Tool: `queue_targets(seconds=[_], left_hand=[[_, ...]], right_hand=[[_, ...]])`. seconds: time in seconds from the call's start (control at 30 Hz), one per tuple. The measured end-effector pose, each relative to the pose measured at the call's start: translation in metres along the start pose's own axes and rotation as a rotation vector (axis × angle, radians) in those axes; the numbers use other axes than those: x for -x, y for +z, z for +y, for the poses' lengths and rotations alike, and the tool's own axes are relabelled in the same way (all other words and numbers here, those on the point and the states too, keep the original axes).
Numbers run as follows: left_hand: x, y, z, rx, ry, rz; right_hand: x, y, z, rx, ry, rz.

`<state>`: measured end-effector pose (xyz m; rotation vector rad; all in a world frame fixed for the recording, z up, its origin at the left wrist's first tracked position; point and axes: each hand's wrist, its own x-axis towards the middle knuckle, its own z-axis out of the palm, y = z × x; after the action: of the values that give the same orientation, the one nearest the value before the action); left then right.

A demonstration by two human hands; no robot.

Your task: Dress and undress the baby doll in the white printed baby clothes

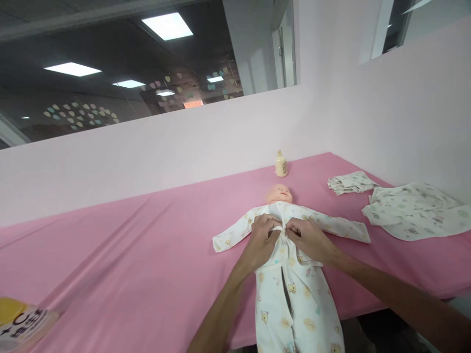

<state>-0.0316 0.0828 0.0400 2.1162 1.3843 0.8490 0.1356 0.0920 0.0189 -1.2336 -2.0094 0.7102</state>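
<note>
A baby doll (280, 193) lies face up on the pink-covered table, dressed in a white baby jacket (282, 255) printed with small bears. Both sleeves stretch out to the sides. My left hand (264, 241) pinches the jacket's front at the chest, near a white strip of fabric. Facing it, my right hand (309, 239) has its fingers closed on the other side of the front opening. Matching printed baby pants (309, 304) hang toward me over the table edge, with a dark slit at the front. My fingertips partly hide the fabric they grip.
A cream pump bottle (281, 165) stands behind the doll's head. Folded printed cloth (351, 182) and a spread printed garment (419, 211) lie at right. A yellow-capped container (25, 323) is at lower left on the pink sheet (147, 274). A wall with windows rises behind.
</note>
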Motion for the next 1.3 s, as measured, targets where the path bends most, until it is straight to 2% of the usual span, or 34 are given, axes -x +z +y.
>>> queue_targets(seconds=[0.1, 0.17, 0.3, 0.4, 0.5, 0.6, 0.67, 0.73, 0.8, 0.87, 1.0, 1.1, 1.2, 1.3], left_hand=[[0.002, -0.007, 0.000, 0.030, -0.007, -0.005], [0.003, -0.018, -0.007, 0.011, -0.028, 0.033], [0.004, -0.055, -0.039, -0.194, -0.133, 0.179], [0.006, -0.085, -0.068, -0.466, -0.313, 0.219], [0.010, -0.105, -0.084, -0.648, -0.476, 0.107], [0.014, -0.110, -0.089, -0.589, -0.500, -0.086], [0.012, -0.106, -0.088, -0.429, -0.459, -0.111], [0.003, -0.095, -0.085, -0.262, -0.414, -0.072], [-0.010, -0.078, -0.083, -0.197, -0.377, -0.026], [-0.025, -0.058, -0.082, -0.285, -0.347, 0.014], [-0.045, -0.031, -0.085, -0.517, -0.324, 0.151], [-0.047, -0.029, -0.093, -0.466, -0.352, 0.237], [-0.040, -0.037, -0.102, -0.468, -0.387, 0.208], [-0.030, -0.045, -0.109, -0.624, -0.408, 0.117]], right_hand=[[0.000, -0.002, 0.001, -0.019, 0.017, 0.022], [0.002, -0.009, 0.005, -0.040, 0.056, 0.073], [0.008, -0.039, 0.030, -0.049, 0.241, 0.254], [0.013, -0.068, 0.063, -0.042, 0.386, 0.394], [0.020, -0.088, 0.098, -0.035, 0.485, 0.465], [0.026, -0.092, 0.124, 0.153, 0.578, 0.340], [0.027, -0.086, 0.128, 0.336, 0.532, 0.306], [0.024, -0.073, 0.120, 0.471, 0.359, 0.381], [0.015, -0.058, 0.098, 0.522, 0.132, 0.475], [0.000, -0.041, 0.068, 0.520, -0.055, 0.499], [-0.044, -0.004, 0.008, 0.390, -0.292, 0.177], [-0.082, 0.024, -0.018, 0.409, -0.318, -0.134], [-0.110, 0.045, -0.033, 0.565, -0.310, -0.377], [-0.123, 0.059, -0.043, 0.699, -0.235, -0.538]])
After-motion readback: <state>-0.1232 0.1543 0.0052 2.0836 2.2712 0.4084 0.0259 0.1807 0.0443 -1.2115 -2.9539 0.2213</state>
